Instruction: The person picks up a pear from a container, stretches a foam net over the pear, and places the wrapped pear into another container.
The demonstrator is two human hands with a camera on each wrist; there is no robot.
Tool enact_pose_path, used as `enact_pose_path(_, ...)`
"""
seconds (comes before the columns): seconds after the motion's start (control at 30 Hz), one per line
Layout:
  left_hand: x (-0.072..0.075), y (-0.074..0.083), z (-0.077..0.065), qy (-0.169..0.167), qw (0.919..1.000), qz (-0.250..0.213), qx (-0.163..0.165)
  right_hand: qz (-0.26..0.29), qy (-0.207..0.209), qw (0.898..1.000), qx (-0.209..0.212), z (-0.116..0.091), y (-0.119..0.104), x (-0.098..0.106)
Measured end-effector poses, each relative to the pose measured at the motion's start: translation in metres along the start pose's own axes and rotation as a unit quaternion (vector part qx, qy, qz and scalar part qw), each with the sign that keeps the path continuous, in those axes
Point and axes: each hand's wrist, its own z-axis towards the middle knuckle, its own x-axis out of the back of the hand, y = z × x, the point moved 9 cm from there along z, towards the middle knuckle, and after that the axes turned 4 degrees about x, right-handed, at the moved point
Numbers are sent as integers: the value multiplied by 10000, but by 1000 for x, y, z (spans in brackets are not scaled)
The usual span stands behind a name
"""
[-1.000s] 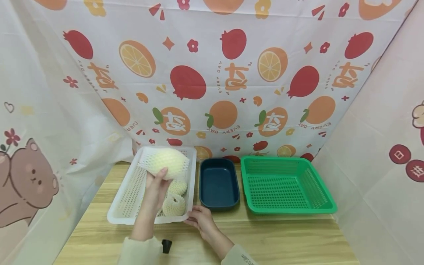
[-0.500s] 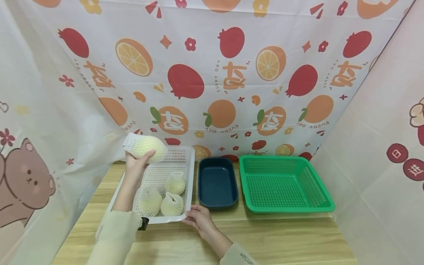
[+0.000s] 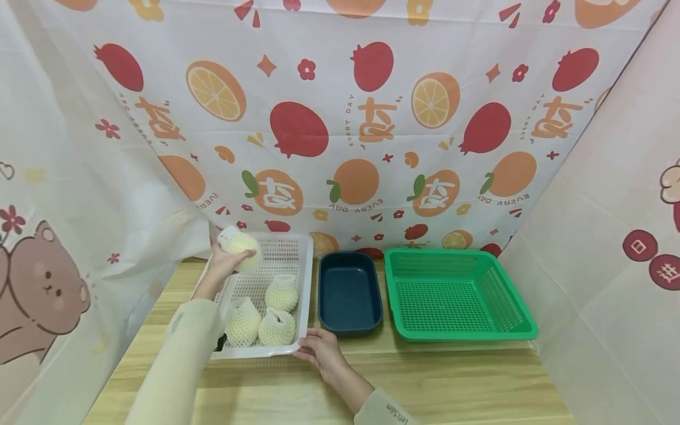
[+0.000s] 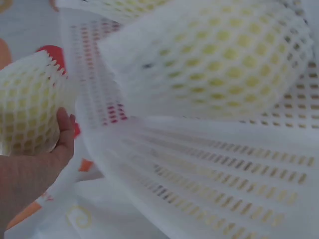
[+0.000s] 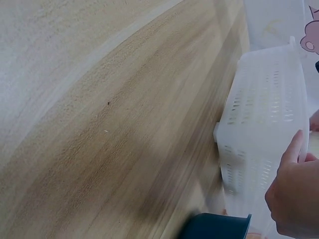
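My left hand (image 3: 224, 264) holds a yellowish fruit in a white foam net (image 3: 247, 243) at the back left corner of the white plastic basket (image 3: 309, 277). In the left wrist view, the fingers curl round this netted fruit (image 4: 27, 107). Several more netted fruits sit in the basket: one at the front left (image 3: 242, 323), one at the front right (image 3: 277, 328) and one behind them (image 3: 282, 293). My right hand (image 3: 325, 354) grips the basket's near right corner, its fingers at the rim in the right wrist view.
Just right of the basket stands a dark blue rectangular dish (image 3: 349, 295), with a green plastic basket (image 3: 467, 337) beyond it. All stand on a wooden table (image 3: 451, 383). A fruit-printed curtain (image 3: 345, 141) hangs behind, and pale curtains close both sides.
My left hand has carried the netted fruit from above the basket's middle to the left, then lowered it at the back left corner. The right hand stays at its corner.
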Motion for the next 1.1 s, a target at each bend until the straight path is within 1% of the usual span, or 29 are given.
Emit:
enact_pose_path(0.07, -4, -9, 6, -213, 9994, 271, 78, 18, -8, 10000, 5, 1, 0, 0)
enact_pose_path(0.1, -6, -14, 7, -372, 9984, 402, 123, 30, -14, 10000, -1, 1, 0, 0)
enact_pose_path(0.17, -9, -24, 8, -566, 9957, 722, 158, 39, -43, 10000, -5, 2, 1, 0)
enact_pose_path(0.23, -13, -33, 8, -732, 9938, 817, 157, 59, -59, 10000, -11, 3, 2, 0)
enact_pose_path(0.33, -16, -46, 9, -823, 9927, 865, 146, 35, -58, 10000, 21, 4, 2, 1)
enact_pose_path(0.4, -17, -55, 10, -862, 9918, 922, 218, 50, -28, 10000, 20, 4, 2, 1)
enact_pose_path(0.47, -17, -63, 11, -880, 9898, 1073, 323, 58, -24, 10000, 18, 4, 3, 1)
enact_pose_path(0.53, -17, -69, 11, -948, 9863, 1267, 455, 48, -40, 10000, 23, 5, 4, 1)
enact_pose_path(0.67, -21, -79, 9, -1374, 9764, 1506, 711, 55, -15, 10000, 1, 5, 4, 1)
enact_pose_path(0.77, -26, -83, 8, -1666, 9693, 1626, 796, 51, 25, 10000, -14, 5, 4, 2)
enact_pose_path(0.83, -28, -83, 10, -1675, 9691, 1660, 718, 30, 35, 10000, -14, 5, 3, 3)
enact_pose_path(0.93, -30, -81, 13, -1611, 9708, 1731, 412, 28, 34, 10000, -32, 5, 3, 3)
enact_pose_path(1.03, -31, -79, 19, -1381, 9711, 1940, 133, 36, 34, 10000, -23, 5, 2, 4)
enact_pose_path(1.07, -31, -79, 20, -1331, 9693, 2064, 94, 44, 28, 10000, -21, 5, 2, 4)
enact_pose_path(1.1, -31, -81, 21, -1280, 9656, 2262, 116, 50, 29, 10000, -10, 5, 2, 3)
